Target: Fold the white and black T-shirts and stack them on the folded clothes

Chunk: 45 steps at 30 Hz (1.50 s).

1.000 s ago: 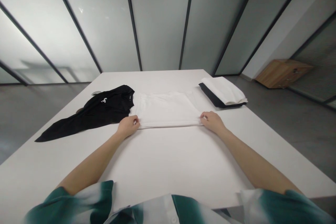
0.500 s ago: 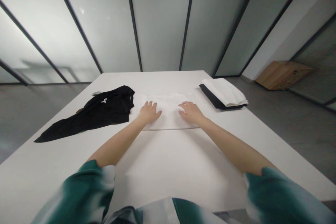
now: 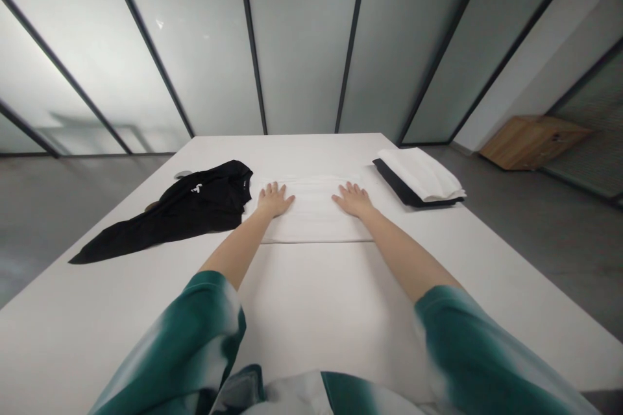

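our left hand (image 3: 275, 200) and right hand (image 3: 354, 200) spread wide, palms down on our white cloth (image 3: 311, 211) (lying flat mid-table), black garment (image 3: 195, 204) on our left, folded stack (image 3: 421, 175) right

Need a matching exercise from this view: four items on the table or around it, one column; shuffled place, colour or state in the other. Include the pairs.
Items
1. Black shirt
2. Wooden cabinet
3. Middle white cloth
4. Folded stack

Descriptions
A. White fabric over black
B. Flat beneath the left hand and right hand
C. Off the table, far right
D. At left, with a small white print

Pairs: 1-D, 2-C, 3-B, 4-A
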### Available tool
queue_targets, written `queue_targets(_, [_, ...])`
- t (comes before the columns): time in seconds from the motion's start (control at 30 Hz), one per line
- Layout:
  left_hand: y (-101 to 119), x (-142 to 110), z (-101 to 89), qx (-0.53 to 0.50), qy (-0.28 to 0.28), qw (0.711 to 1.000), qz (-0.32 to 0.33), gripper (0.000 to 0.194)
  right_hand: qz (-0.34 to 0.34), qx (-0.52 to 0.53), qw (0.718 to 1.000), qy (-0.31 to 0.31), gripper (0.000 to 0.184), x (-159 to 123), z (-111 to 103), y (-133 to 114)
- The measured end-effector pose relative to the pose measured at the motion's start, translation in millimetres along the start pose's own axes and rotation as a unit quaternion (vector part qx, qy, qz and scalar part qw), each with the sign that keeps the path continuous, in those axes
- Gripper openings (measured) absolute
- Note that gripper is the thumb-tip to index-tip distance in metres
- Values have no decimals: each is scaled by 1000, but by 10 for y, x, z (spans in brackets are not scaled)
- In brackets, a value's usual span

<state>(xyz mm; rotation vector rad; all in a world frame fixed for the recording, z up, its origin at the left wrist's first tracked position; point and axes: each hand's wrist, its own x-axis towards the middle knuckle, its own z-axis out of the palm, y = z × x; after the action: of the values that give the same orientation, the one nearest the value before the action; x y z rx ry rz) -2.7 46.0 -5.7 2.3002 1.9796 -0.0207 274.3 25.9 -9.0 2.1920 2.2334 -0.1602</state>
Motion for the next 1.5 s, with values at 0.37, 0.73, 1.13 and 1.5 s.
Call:
queue_targets(0.37, [116, -590, -84, 9, 54, 993, 100, 76, -94, 0, 995, 40, 68, -505, -107, -386])
queue_targets(0.73, [-279, -1035, 98, 42, 5, 984, 172, 78, -131, -27, 991, -12, 77, -1022, 201, 9])
queue_targets(1.13, [-178, -1123, 30, 26, -8, 994, 105, 76, -146, -14, 989, 3, 61, -701, 119, 676])
queue_targets(1.5, [162, -650, -288, 7, 42, 976, 214, 54, -7, 4, 986, 167, 45, -383, -193, 169])
